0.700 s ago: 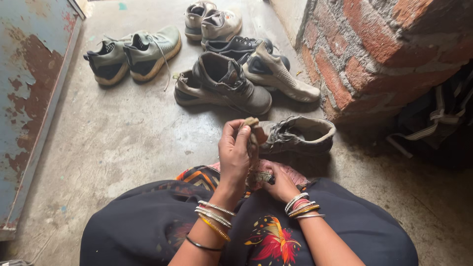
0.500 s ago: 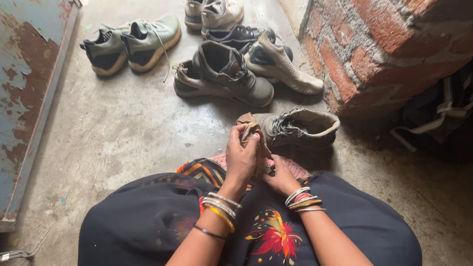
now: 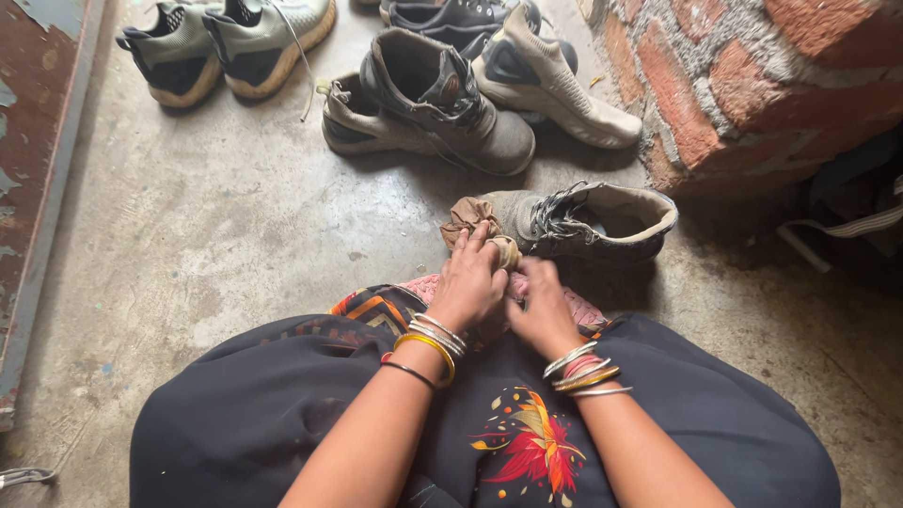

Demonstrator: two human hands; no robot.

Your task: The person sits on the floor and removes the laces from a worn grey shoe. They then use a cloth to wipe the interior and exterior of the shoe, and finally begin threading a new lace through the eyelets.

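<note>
A: Item one, brown cloth [image 3: 473, 214]: centre frame, bunched; lower than a moment ago, when it was raised.

B: Hands?

A: Left hand [image 3: 470, 282] fingers pinched together on the cloth; right hand [image 3: 541, 310] curled, grip possibly on a small object, hard to tell.

B: Item two?

A: Grey shoe [image 3: 588, 221], just beside the cloth; long axis left-right, toe pointing left, opening right. Other shoes [image 3: 428, 108] upper frame.

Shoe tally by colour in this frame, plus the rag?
Pale green shoes: 2
Brown-grey shoes: 2, one mostly hidden behind the other
Beige shoe: 1
Dark shoe: 1, cut off by the top edge
Grey laced shoe: 1
Brown rag at left hand: 1
Total: 8
</note>
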